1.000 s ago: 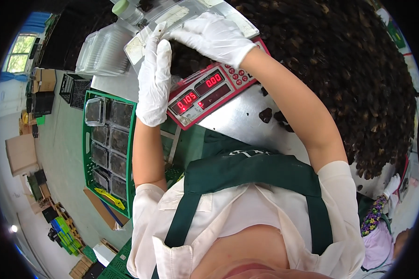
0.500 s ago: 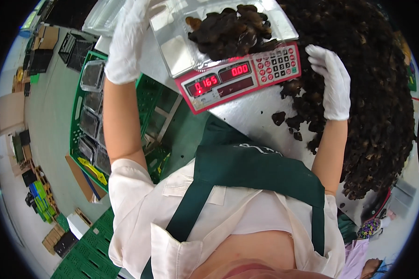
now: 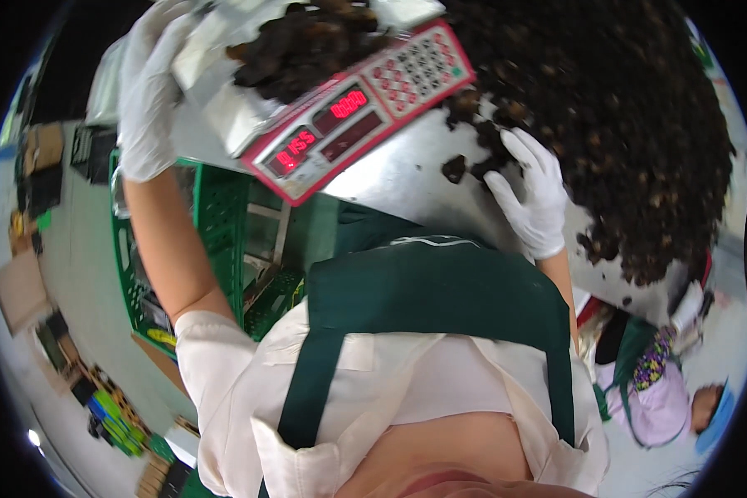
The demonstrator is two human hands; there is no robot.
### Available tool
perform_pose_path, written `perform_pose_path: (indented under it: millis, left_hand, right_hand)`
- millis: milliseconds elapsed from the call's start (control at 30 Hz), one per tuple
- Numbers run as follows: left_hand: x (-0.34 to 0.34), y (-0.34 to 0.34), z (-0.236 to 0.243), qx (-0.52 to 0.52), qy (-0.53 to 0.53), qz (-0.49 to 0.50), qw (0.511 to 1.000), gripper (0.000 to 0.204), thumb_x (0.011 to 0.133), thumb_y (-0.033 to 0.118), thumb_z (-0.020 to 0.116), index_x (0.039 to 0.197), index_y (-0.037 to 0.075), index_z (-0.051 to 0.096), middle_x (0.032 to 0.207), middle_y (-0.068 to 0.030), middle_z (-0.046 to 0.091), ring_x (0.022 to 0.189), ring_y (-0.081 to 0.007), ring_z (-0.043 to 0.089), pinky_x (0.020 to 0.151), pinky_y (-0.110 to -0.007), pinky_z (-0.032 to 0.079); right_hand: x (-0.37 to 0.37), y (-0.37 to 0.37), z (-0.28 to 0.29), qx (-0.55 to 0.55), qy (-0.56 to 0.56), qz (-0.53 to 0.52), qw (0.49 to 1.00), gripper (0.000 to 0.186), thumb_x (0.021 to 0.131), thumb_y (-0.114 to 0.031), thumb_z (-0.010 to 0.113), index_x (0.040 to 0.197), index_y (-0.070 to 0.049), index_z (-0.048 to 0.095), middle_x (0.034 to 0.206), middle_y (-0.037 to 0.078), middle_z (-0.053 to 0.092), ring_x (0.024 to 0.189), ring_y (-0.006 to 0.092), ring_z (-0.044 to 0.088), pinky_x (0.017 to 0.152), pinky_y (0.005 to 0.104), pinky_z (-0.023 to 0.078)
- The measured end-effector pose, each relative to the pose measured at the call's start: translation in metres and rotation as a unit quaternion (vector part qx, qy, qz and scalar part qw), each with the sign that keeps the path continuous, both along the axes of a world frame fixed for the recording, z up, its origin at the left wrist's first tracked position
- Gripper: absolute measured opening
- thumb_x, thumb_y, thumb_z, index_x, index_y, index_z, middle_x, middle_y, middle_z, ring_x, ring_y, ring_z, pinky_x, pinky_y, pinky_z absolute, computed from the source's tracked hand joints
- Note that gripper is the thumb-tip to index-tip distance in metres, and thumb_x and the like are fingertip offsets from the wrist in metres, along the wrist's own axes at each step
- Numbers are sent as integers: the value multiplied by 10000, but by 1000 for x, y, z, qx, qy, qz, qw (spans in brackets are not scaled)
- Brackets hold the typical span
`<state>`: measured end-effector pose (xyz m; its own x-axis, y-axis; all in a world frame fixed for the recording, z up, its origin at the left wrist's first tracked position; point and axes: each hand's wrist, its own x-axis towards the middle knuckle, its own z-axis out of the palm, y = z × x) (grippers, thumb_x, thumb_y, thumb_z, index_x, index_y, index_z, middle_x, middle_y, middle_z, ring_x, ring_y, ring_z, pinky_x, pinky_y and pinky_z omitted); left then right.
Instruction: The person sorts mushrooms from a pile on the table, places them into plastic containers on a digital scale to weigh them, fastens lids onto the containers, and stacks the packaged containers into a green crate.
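Note:
A red-framed digital scale [image 3: 361, 108] with lit red displays and a keypad stands on the metal table. Dark brown, wrinkled pieces like wood ear mushrooms [image 3: 307, 46] are heaped on it in a clear plastic tray, which the top edge of the view cuts off partly. White-gloved, my left hand [image 3: 153, 100] is left of the scale, fingers stretched out and a little apart; nothing shows in it. My right hand [image 3: 533, 195], also gloved, hovers near a few loose pieces at the edge of a big mushroom pile [image 3: 614, 133], thumb spread from the fingers and holding nothing.
Green plastic crates [image 3: 224, 216] with clear boxes are below my left arm. The metal table [image 3: 398, 170] shows between scale and pile. At lower right, a person in a blue cap [image 3: 651, 398] is nearby. Boxes and crates [image 3: 112, 419] line the floor at far left.
The view has shifted, so the scale appears farther up and left. My right hand has come off the pile's edge, its thumb now spread. The other person shows more fully.

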<state>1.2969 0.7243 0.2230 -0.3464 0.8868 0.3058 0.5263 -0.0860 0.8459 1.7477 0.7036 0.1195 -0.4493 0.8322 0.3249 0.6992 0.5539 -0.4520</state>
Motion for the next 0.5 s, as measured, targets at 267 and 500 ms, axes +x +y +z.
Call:
perform_pose_path:
  millis: [267, 500]
  left_hand:
    - [20, 13, -17, 2, -11, 18, 1000, 527, 1012, 307, 656, 1448, 27, 558, 1401, -109, 616, 1337, -207, 535, 1174, -355, 356]
    - [9, 0, -23, 30, -16, 31, 999, 436, 1000, 196, 679, 1396, 27, 612, 1340, -104, 654, 1249, -203, 604, 1117, -335, 432]
  right_hand:
    - [-34, 11, -36, 19, -135, 123, 983, 259, 826, -157, 681, 1083, -182, 696, 994, -2, 654, 900, 215, 648, 826, 363, 529]
    - [-28, 61, -31, 41, 34, 26, 998, 222, 837, -190, 735, 1054, -184, 689, 927, 33, 639, 867, 248, 659, 782, 384, 540]
